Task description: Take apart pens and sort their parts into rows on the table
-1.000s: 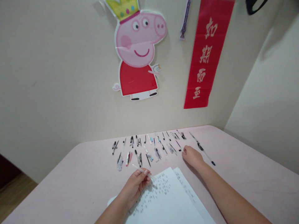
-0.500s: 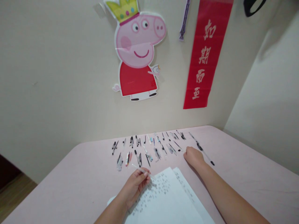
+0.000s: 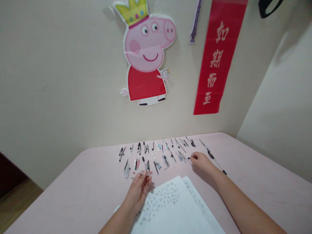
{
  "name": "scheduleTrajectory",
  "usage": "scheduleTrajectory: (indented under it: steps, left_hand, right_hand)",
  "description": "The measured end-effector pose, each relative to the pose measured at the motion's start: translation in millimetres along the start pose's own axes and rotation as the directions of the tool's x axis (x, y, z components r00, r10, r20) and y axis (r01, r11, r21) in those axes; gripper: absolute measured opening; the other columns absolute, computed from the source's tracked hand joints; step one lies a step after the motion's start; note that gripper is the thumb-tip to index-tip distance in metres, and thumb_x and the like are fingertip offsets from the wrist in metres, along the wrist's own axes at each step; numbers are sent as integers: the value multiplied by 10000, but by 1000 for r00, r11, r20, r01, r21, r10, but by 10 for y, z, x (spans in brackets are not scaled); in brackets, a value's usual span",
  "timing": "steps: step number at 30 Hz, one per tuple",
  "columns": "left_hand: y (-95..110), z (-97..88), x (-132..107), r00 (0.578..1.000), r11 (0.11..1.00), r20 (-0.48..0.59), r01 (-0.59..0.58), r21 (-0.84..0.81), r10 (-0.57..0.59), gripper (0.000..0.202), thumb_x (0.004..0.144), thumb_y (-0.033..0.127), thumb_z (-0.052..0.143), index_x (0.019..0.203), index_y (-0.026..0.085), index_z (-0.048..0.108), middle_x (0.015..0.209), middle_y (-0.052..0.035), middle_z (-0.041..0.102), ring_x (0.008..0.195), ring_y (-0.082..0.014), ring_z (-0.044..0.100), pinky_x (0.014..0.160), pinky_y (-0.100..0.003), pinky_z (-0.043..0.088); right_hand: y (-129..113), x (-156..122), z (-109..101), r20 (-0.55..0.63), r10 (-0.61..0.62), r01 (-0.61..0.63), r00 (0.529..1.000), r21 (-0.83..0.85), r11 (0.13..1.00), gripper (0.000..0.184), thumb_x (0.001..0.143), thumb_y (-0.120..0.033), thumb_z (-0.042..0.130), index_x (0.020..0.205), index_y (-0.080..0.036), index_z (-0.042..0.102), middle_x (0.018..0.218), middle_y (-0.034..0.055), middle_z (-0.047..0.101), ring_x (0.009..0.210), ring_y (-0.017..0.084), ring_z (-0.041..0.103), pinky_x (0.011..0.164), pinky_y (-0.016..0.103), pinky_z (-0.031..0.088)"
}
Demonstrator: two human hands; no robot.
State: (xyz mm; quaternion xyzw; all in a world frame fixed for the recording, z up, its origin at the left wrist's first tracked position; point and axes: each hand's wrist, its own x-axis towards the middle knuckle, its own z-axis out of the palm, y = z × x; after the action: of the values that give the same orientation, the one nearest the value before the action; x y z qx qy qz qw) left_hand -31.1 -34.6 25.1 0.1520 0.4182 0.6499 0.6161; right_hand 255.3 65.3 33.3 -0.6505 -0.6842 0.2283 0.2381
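My left hand [image 3: 141, 187] pinches a clear plastic pen barrel [image 3: 143, 174] between thumb and fingers, above the front of the rows of pen parts. Below that wrist lie white sheets of paper [image 3: 180, 214] with handwriting on them. My right hand [image 3: 200, 160] rests low over the pink tablecloth at the right end of the rows, fingers closed together. A small black pen piece [image 3: 188, 158] lies by its fingertips; whatever those fingers hold is hidden. Nearby are a clear barrel and other loose parts [image 3: 180, 156].
Two rows of taken-apart pens, with caps, refills and barrels [image 3: 147, 164], run along the back of the pink tablecloth [image 3: 73, 191]. Right of my right hand lies a long jointed line of pens [image 3: 211, 156]. The wall stands directly behind.
My left hand has moved forward and left, off the writing, and the barrel has turned closer to level. My right hand has shifted slightly toward the small black piece, its fingers drawn together.
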Motion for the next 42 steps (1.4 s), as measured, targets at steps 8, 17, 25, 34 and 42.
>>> scheduleTrajectory:
  steps: [8,17,25,34,42]
  left_hand:
    - [-16,-61,81,997,997,-70,-45,-68,41,180,884,58,514,745,137,596,654,-15,665,548,-64,634,566,-132,547]
    - [-21,-75,96,997,997,-70,-32,-69,27,214,909,68,472,742,125,592,650,-21,661,550,-60,627,567,-136,551]
    - [-24,-48,68,999,999,-49,-25,-46,23,150,859,78,570,724,121,618,645,-18,669,555,-71,636,550,-134,552]
    - [-59,-55,25,986,998,159,42,40,-48,53,800,112,669,761,118,633,735,-23,680,599,-62,643,597,-136,563]
    - [-45,-39,-75,931,980,308,177,94,-198,200,663,118,798,790,119,643,722,-27,686,647,-79,659,652,-140,549]
  right_hand:
    - [-339,-214,176,489,-393,115,779,506,855,40,638,-184,564,628,-161,533,534,-47,457,485,79,399,465,187,290]
    - [-433,-232,181,559,-425,130,712,490,862,20,612,-163,510,622,-159,527,510,-63,434,477,68,376,460,174,277]
    - [-456,-247,182,569,-430,140,700,482,865,23,591,-162,505,611,-161,516,507,-67,427,473,70,366,464,183,281]
    - [-489,-278,224,551,-462,149,695,519,842,67,599,-131,502,635,-151,554,519,-69,436,486,64,360,468,179,266]
    - [-647,-386,342,484,-444,91,754,593,800,98,679,-247,581,657,-157,550,497,-70,450,444,64,373,447,189,284]
